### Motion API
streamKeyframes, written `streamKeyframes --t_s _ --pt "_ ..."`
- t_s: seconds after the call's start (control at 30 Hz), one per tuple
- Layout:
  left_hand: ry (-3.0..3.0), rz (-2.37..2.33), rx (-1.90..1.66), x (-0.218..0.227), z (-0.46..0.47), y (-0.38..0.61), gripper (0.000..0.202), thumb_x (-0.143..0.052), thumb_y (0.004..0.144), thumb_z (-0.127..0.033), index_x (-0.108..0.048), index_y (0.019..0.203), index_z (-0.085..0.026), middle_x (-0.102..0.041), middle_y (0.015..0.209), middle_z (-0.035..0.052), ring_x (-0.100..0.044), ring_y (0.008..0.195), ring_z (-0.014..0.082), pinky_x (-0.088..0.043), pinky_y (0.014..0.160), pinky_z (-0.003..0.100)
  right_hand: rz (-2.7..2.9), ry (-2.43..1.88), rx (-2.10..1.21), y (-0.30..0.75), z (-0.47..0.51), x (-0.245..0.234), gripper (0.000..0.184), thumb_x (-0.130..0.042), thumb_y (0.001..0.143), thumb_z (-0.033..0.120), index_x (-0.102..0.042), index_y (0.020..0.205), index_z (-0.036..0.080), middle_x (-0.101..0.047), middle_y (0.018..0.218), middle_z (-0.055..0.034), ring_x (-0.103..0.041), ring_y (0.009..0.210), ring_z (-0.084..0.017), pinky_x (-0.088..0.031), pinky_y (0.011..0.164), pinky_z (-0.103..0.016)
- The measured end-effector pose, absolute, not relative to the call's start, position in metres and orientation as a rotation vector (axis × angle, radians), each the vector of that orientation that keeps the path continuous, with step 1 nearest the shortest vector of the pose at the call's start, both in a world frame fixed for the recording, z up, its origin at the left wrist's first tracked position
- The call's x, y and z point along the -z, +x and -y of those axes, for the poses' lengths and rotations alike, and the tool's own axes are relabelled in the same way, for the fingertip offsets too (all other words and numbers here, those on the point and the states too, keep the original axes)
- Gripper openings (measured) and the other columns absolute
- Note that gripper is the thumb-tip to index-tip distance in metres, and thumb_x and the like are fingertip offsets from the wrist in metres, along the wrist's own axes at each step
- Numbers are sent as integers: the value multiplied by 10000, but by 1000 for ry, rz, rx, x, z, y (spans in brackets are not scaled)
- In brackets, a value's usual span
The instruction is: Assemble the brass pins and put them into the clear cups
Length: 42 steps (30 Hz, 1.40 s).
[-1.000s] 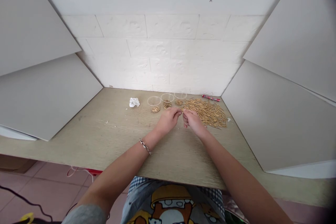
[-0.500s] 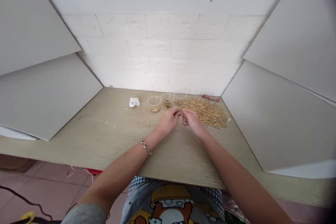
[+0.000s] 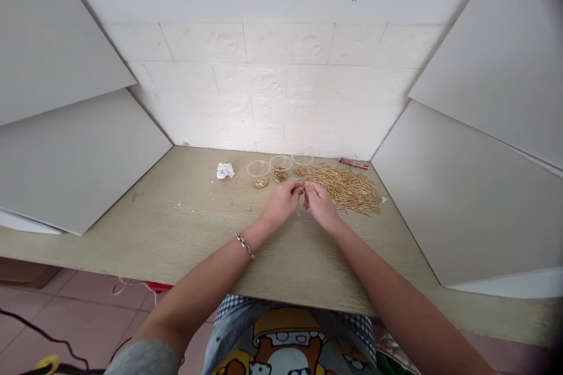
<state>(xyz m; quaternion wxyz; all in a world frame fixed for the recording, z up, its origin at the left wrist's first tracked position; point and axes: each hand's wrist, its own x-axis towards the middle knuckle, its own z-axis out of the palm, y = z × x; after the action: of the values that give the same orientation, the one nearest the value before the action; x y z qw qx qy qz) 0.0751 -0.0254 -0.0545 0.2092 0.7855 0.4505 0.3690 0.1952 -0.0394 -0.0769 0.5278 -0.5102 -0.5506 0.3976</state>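
Observation:
My left hand [image 3: 285,198] and my right hand [image 3: 318,202] meet fingertip to fingertip above the table, both closed in a pinch. What lies between the fingers is too small to make out. Just beyond and to the right of my right hand spreads a pile of thin gold-coloured metal pins [image 3: 352,187]. Behind my left hand stands a clear round plastic cup [image 3: 280,163] with small gold pieces in its bottom. Two more clear cups, a left cup [image 3: 258,169] and a right cup [image 3: 303,157], flank it, each with small gold pieces showing low in it.
A crumpled white tissue [image 3: 226,170] lies left of the cups. A red printed tube [image 3: 353,163] rests at the back right. White crumbs dot the wooden table [image 3: 176,228]. Grey panels [image 3: 79,158] stand on both sides, and a white brick-pattern wall [image 3: 264,82] closes the back.
My right hand has shifted slightly to the left, closer against my left hand, and its fingers have turned a little. My left hand stays almost in place.

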Motion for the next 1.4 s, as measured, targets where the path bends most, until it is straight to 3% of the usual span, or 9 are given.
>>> streamKeyframes --t_s 0.2,0.7,1.07,1.4 --pt "2222 -1264 -1002 55 23 73 190 -451 804 -143 -632 748 -151 -659 728 20 -572 671 115 -425 635 224 1392 -1220 -912 197 40 75 332 -434 800 474 -452 605 206 -419 505 39 -416 463 -104 -328 487 -246" --pt "2609 -1093 -1135 64 16 69 182 -427 836 -151 -608 854 -153 -634 789 54 -561 775 147 -446 751 282 966 -1005 -1534 193 43 62 397 -558 685 483 -313 552 201 -268 444 91 -260 371 -49 -362 415 -229" --pt "2443 -1222 -1191 61 19 74 171 -451 825 -135 -619 796 -155 -647 773 40 -560 776 138 -440 744 273 1035 -1048 -1191 182 35 75 390 -501 704 538 -336 569 210 -294 460 75 -308 384 -70 -345 395 -236" --pt "2615 -1147 -1241 64 16 71 199 -400 849 -154 -598 862 -149 -626 786 61 -548 773 153 -436 734 293 1045 -988 -1333 187 35 72 406 -516 703 536 -315 566 210 -262 454 83 -280 369 -61 -361 406 -239"
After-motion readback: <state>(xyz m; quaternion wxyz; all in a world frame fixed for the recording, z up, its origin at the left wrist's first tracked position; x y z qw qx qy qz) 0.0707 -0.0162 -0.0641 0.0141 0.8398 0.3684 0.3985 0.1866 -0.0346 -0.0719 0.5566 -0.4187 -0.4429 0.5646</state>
